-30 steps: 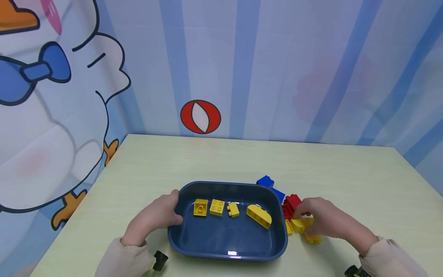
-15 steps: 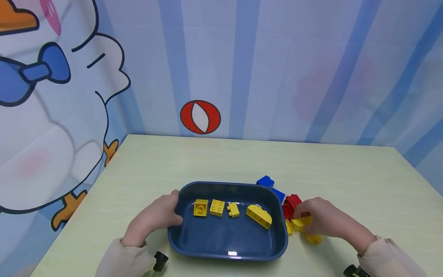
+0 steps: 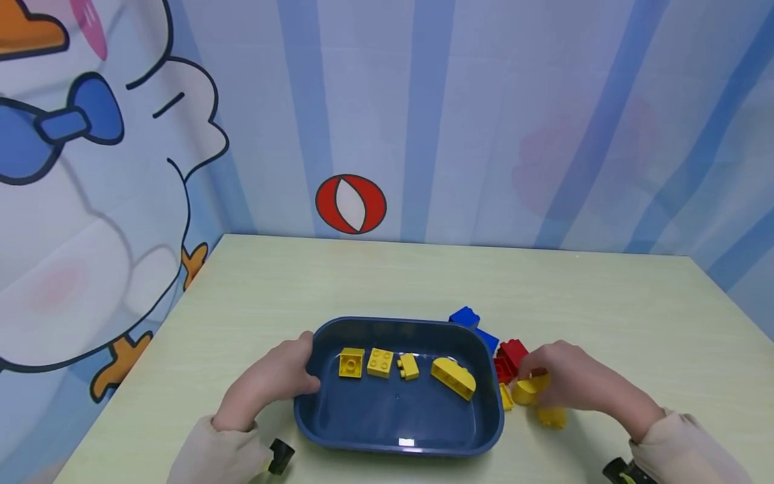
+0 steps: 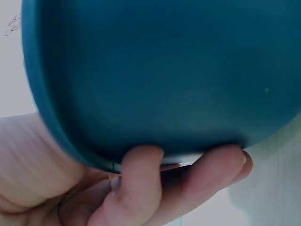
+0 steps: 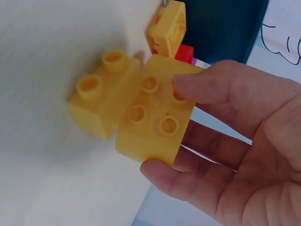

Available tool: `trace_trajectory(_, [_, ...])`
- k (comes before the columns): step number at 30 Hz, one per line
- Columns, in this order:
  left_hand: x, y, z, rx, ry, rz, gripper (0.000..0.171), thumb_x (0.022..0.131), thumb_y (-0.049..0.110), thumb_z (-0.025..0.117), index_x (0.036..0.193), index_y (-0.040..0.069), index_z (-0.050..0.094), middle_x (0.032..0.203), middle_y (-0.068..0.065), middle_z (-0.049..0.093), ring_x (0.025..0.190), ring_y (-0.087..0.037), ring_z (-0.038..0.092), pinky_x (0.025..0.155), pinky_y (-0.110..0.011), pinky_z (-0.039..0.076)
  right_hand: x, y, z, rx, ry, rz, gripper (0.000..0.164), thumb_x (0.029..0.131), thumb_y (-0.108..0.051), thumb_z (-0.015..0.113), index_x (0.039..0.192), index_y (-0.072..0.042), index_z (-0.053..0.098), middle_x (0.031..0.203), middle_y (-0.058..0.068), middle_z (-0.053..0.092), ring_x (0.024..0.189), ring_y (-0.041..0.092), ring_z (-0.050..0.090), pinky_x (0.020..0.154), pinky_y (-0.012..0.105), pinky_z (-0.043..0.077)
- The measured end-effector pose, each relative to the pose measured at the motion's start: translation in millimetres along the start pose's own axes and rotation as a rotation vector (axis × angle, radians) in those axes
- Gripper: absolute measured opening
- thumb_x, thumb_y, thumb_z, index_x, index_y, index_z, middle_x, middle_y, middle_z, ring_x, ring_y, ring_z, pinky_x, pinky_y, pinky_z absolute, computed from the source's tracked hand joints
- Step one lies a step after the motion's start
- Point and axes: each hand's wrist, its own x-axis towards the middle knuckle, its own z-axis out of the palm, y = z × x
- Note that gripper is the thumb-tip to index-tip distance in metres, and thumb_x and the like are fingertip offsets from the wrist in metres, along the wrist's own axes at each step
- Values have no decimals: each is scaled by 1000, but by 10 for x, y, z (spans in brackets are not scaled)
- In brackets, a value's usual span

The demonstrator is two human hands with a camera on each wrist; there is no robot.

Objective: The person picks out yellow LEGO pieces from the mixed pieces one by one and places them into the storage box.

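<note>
My left hand (image 3: 275, 376) grips the left wall of a dark blue tray (image 3: 396, 444), thumb over the rim. The left wrist view shows its fingers (image 4: 141, 183) curled against the tray's outer side. Inside the tray lie several yellow toy bricks, one with a curved top (image 3: 452, 378). Right of the tray, my right hand (image 3: 571, 376) pinches a rounded yellow toy brick (image 5: 157, 110) between thumb and fingers, its studs facing the right wrist camera. Close against it is a two-studded yellow brick (image 5: 106, 96); whether they are joined I cannot tell.
Red bricks (image 3: 511, 356) and blue bricks (image 3: 464, 317) lie along the tray's right side. Another yellow brick (image 3: 505, 398) sits beside the tray's right wall. A patterned cloth wall (image 3: 459, 134) stands behind the table (image 3: 423, 275).
My right hand has shifted slightly right, and the rounded yellow brick has moved with it. The yellow brick below that hand has shifted a little too. My left hand and the tray look unchanged.
</note>
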Motion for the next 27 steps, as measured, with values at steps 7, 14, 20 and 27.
trace_trajectory(7, [-12,12,-3,-10,1,-8,68,76,1,67,131,-18,32,108,-24,57,73,-22,53,62,-31,45,-16,-45,-98,-32,11,-36,27,63,4,77,80,-14,69,76,-8,59,68,12,49,61,26,46])
trace_trajectory(14, [-11,13,3,-7,2,0,69,76,1,68,131,-18,31,111,-25,57,74,-23,53,63,-31,45,-21,-94,-200,-34,9,-46,27,63,5,76,83,-13,70,79,-7,62,68,12,51,62,25,48])
trace_trajectory(20, [-3,5,9,-7,5,-2,69,76,1,68,131,-18,31,109,-25,57,72,-22,52,61,-31,45,-14,-168,-298,-71,15,-32,27,63,5,78,81,-14,69,77,-7,61,68,12,51,61,25,49])
trace_trajectory(27, [-4,6,5,-6,5,4,71,77,1,68,132,-19,29,110,-25,57,72,-22,52,61,-31,44,27,-305,-431,-123,19,-70,26,64,5,79,80,-14,69,78,-7,62,67,11,52,60,24,49])
